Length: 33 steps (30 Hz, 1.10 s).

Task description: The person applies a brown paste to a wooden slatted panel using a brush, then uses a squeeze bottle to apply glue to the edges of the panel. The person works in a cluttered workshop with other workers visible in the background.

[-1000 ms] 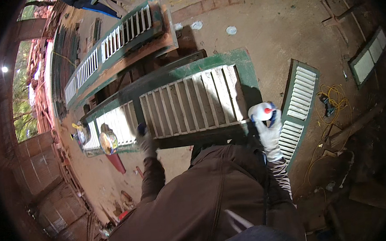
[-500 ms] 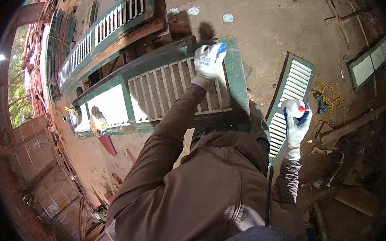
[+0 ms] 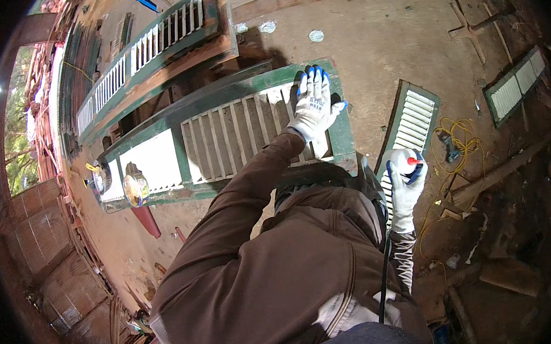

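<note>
My left hand (image 3: 313, 110), in a white glove with blue fingertips, lies over the right end of a green-framed louvred shutter (image 3: 343, 129). Its fingers are stretched out and spread, with nothing held. The shutter lies crosswise in front of me, its slats partly in shadow. Off to the right, my gloved right hand (image 3: 406, 196) is closed round a white squeeze bottle (image 3: 402, 157) with a red tip. The bottle is above a second, narrower shutter (image 3: 412, 116), hiding part of it.
A round can (image 3: 137, 183) stands on the left part of the shutter, with another container (image 3: 99, 176) at its end. Behind lies another louvred shutter (image 3: 167, 34) on boards. To the right are a power tool (image 3: 451, 147), a yellow cord (image 3: 468, 136) and a further shutter (image 3: 517, 86).
My left hand has gone from curled fingers to spread ones, flat at the shutter's right end. My right hand still holds the bottle. The whole view has shifted slightly.
</note>
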Motion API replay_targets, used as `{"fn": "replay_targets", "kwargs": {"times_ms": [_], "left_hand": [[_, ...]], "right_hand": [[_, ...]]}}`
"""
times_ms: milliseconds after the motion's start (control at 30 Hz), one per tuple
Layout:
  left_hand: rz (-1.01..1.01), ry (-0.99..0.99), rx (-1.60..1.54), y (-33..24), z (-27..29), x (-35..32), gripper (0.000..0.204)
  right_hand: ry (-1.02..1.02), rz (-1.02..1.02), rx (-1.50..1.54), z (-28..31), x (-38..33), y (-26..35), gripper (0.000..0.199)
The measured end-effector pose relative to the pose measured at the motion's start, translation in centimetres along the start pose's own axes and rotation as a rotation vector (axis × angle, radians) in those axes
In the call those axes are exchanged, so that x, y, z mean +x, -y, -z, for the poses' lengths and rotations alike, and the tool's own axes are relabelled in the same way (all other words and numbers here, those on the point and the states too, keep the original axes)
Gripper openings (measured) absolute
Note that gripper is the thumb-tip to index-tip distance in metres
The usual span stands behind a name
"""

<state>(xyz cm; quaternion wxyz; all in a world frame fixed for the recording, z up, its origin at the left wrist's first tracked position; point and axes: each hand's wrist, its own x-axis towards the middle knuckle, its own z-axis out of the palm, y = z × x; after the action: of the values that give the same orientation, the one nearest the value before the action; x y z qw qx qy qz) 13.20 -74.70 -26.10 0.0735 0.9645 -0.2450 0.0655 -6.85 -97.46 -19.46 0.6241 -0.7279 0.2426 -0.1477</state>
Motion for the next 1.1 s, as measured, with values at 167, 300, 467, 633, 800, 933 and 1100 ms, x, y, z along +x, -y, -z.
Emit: {"fn": "replay_targets", "kwargs": {"times_ms": [167,300,467,633,800,933,1100], "left_hand": [[-0.075,0.224,0.087,-3.4,1.2,-0.5,0.103],[-0.133,0.082,-0.053,-1.2,-0.5,0.9,0.097],[-0.248,0.158,-0.092,-2.3,0.7,-1.6,0.094],[-0.209,0.135,-0.134,-1.1,1.1,0.9,0.095],[0.136,0.036,-0.051,-0.9,0.7,1.3,0.098],[-0.031,-0.034,-0.123,-2.7,0.9,-0.5,0.094],[-0.236,-0.023,-0.074,0.2,1.5,-0.8,0.089]], "right_hand": [[-0.025,0.044,-0.035,0.4,0.0,-0.2,0.061],[-0.007,0.072,-0.090,0.4,0.2,1.3,0.051],[0.033,0.037,-0.030,0.4,0.9,1.5,0.055],[0.063,0.082,-0.088,1.4,2.3,-0.3,0.057],[0.147,0.129,-0.098,1.2,3.6,0.3,0.064],[0.143,0.093,-0.061,1.9,4.6,-1.6,0.067],[0.171,0.129,-0.009,2.1,5.5,-2.1,0.066]]}}
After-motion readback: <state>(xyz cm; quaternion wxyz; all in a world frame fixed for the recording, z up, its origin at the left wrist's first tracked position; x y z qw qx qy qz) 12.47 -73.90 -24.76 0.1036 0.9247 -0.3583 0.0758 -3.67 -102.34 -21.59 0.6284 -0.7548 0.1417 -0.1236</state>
